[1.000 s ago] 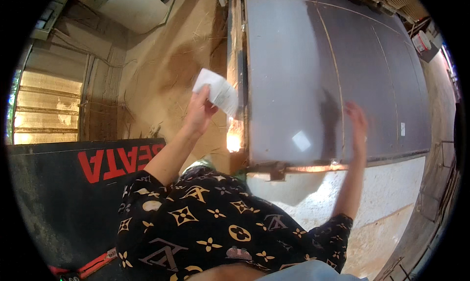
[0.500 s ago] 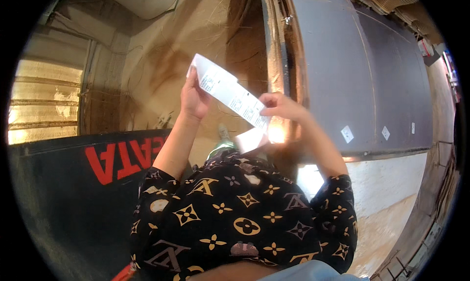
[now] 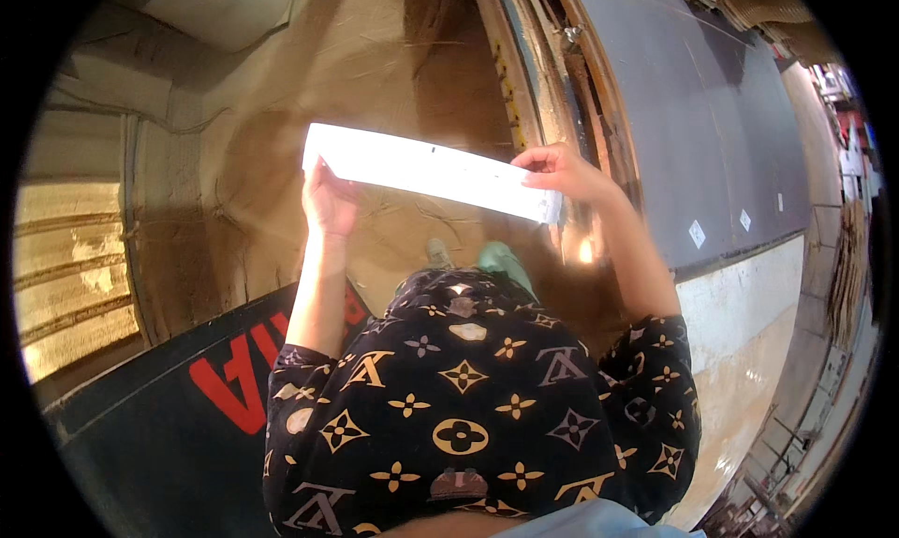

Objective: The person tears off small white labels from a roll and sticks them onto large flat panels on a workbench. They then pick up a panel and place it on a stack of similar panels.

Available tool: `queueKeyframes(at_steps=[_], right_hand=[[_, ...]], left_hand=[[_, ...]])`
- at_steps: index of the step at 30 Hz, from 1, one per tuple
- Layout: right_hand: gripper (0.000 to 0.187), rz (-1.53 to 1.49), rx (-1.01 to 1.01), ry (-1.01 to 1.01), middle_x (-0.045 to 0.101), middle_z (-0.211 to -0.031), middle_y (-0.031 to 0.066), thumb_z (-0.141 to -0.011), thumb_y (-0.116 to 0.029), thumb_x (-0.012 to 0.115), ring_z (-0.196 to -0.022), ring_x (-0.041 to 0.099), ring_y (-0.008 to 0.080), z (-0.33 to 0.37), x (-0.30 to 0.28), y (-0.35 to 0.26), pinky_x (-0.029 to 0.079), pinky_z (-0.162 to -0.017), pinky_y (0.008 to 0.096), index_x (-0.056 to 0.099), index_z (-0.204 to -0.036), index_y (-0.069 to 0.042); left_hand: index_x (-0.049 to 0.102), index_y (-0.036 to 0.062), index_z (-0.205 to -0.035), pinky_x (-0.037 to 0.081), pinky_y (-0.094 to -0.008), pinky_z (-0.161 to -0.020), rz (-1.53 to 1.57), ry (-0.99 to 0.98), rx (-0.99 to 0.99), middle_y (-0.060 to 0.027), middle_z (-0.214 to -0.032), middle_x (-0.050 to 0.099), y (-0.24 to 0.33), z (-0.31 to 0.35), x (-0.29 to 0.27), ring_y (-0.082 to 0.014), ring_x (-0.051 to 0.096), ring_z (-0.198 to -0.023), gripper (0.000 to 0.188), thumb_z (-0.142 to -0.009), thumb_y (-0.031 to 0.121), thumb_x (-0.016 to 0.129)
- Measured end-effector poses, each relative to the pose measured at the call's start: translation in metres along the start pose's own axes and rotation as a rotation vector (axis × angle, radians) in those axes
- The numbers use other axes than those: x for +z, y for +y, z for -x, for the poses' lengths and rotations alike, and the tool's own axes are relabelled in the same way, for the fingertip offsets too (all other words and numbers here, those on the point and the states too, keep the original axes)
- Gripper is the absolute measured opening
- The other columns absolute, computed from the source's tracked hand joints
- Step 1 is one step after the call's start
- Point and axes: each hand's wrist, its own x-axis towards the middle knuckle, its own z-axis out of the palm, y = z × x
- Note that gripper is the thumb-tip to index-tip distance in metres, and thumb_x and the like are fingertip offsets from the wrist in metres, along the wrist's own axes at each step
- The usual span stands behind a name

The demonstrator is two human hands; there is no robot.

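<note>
Stretched between my two hands is a long white strip of paper labels point(image 3: 421, 170), brightly lit so that most of its print is washed out. My left hand point(image 3: 328, 201) pinches its left end, thumb on the near face. Toward the right end, my right hand point(image 3: 560, 173) grips the upper edge between thumb and fingers. The strip's right end curls over just below that hand. The strip slopes slightly down to the right, above the dusty floor.
On the right stands a large grey panel point(image 3: 646, 117) bearing small white labels, beside upright wooden boards point(image 3: 524, 70). At lower left lies a black board point(image 3: 169, 444) with red lettering. A slatted, sunlit opening point(image 3: 75, 266) is at the left. My feet show below the strip.
The strip has swung flatter and is pulled out straighter; its folded lower end now hangs less. My left hand moved left and down, my right hand slightly right and up. The view has turned slightly.
</note>
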Motion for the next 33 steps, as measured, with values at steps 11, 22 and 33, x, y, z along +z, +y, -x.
queueKeyframes(at_steps=[11, 22, 33], right_hand=[[0.027, 0.006, 0.014, 0.083, 0.060, -0.091, 0.0028, -0.077, -0.003, 0.058, -0.082, 0.054, 0.0079, -0.010, -0.062, -0.015, 0.044, -0.074, 0.0218, 0.058, -0.105, 0.000], [0.026, 0.036, -0.108, 0.050, 0.062, -0.096, 0.0050, -0.077, 0.002, 0.056, -0.085, 0.057, 0.0107, -0.010, -0.145, -0.020, 0.045, -0.077, 0.0234, 0.058, -0.103, 0.001], [0.023, -0.006, -0.056, 0.103, 0.062, -0.091, 0.0043, -0.074, -0.001, 0.058, -0.081, 0.057, 0.0100, -0.026, -0.158, -0.025, 0.045, -0.075, 0.0241, 0.061, -0.097, 0.000]], left_hand=[[0.050, 0.0191, -0.105, 0.043, -0.0269, -0.066, -0.016, 0.028, 0.070, 0.0077, -0.100, 0.053, 0.022, -0.061, 0.006, -0.0099, 0.051, -0.092, 0.017, -0.090, 0.027, 0.046], [0.043, 0.0102, -0.120, 0.038, -0.0424, -0.093, 0.056, -0.021, 0.207, -0.0035, -0.121, 0.047, 0.012, -0.112, 0.040, -0.0226, 0.046, -0.112, 0.032, -0.092, 0.025, 0.038], [0.045, 0.0091, -0.121, 0.035, -0.0399, -0.096, -0.016, 0.090, 0.194, -0.0036, -0.122, 0.049, 0.019, -0.140, 0.063, -0.0215, 0.045, -0.112, 0.036, -0.092, 0.030, 0.037]])
